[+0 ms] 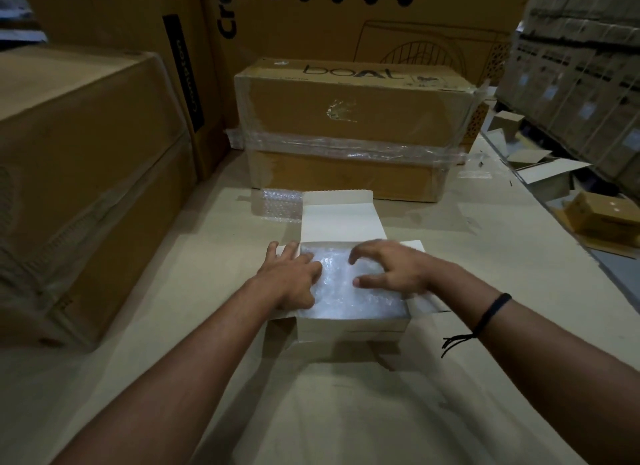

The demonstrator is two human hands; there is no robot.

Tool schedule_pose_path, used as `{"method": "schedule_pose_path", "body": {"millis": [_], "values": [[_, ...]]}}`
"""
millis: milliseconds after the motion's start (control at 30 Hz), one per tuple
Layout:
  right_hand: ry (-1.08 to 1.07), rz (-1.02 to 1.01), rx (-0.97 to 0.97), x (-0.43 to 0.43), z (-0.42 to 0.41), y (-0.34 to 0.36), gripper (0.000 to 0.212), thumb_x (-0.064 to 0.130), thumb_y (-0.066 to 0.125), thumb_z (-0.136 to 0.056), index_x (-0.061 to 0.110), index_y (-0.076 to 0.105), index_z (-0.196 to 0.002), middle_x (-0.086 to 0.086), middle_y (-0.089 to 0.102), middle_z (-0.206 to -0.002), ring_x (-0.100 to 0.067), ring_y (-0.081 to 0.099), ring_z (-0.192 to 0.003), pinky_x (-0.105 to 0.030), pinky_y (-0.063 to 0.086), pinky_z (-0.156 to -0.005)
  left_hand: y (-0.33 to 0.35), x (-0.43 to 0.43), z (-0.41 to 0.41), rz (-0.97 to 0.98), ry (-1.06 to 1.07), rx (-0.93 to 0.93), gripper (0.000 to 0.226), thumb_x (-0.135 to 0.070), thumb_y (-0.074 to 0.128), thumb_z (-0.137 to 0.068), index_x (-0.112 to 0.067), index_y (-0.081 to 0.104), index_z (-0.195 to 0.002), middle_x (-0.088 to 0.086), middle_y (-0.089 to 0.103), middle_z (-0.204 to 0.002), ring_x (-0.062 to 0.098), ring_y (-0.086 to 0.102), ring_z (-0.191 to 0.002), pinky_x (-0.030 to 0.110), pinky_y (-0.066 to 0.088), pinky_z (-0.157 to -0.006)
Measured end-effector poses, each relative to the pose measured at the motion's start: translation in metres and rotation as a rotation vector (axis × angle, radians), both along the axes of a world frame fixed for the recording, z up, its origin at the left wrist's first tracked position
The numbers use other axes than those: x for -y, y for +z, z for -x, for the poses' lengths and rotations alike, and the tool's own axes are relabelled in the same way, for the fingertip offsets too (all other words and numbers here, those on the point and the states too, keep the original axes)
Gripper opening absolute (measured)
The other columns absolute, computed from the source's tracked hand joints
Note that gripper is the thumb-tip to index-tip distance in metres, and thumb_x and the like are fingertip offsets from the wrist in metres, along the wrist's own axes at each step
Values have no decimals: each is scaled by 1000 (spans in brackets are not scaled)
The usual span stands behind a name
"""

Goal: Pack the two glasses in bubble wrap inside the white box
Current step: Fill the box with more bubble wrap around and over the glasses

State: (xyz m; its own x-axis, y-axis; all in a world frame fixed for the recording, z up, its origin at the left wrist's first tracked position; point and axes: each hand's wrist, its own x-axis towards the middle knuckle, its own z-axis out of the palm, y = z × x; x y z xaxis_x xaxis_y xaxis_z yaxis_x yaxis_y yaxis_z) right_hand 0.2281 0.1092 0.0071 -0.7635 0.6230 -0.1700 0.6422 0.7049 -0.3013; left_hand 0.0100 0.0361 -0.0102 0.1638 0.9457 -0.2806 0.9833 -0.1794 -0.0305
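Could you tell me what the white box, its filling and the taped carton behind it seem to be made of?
White box: thin matte paperboard, judging by its folded flaps. Filling: clear plastic bubble wrap, glossy and dimpled. Taped carton: brown corrugated cardboard, probably, banded with shiny clear plastic tape.

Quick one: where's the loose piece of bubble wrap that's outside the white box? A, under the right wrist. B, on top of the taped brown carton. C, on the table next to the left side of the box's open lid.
C: the spare bubble wrap lies on the table, against the left edge of the white box's open lid, in front of the taped carton.
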Motion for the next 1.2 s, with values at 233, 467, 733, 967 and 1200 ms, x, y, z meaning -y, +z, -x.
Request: {"method": "schedule_pose_path", "body": {"millis": [233,467,733,967,1200], "values": [[7,-299,550,-5,-17,-5,87,86,55,-62,27,47,-125,-1,47,-142,-24,24,-141,-49,14,-116,-8,-5,-1,25,36,-12,59,-73,51,-79,-31,49,-120,1,15,-162,30,-4,-149,61,-5,-114],[12,-284,650,1,-9,-5,83,81,52,-72,28,46,-135,-2,36,-152,-29,9,-147,-61,-4,-116,-11,-2,-10,-19,70,-102,86,-78,53,-75,-24,38,-140,4,14,-162,33,-3,-149,63,-2,-114],[67,-357,450,21,-32,9,36,61,48,-89,38,67,-110,5,39,-151,-21,19,-145,-53,4,-118,-8,-2,-8,-27,56,-89,79,-80,52,-75,-27,44,-133,3,19,-161,32,0,-149,63,-3,-114],[57,-189,647,20,-26,16,36,54,38,-95,44,66,-117,8,21,-161,-23,-5,-150,-60,-16,-112,-2,-3,-2,13,60,10,59,-77,54,-76,-33,54,-115,1,19,-161,28,0,-149,61,-6,-114],[161,-304,557,35,-29,20,36,47,40,-97,31,71,-107,6,54,-135,-22,27,-140,-54,0,-117,7,0,9,-97,67,126,45,-62,68,-74,-33,60,-108,2,22,-160,24,1,-149,54,-5,-115]]}}
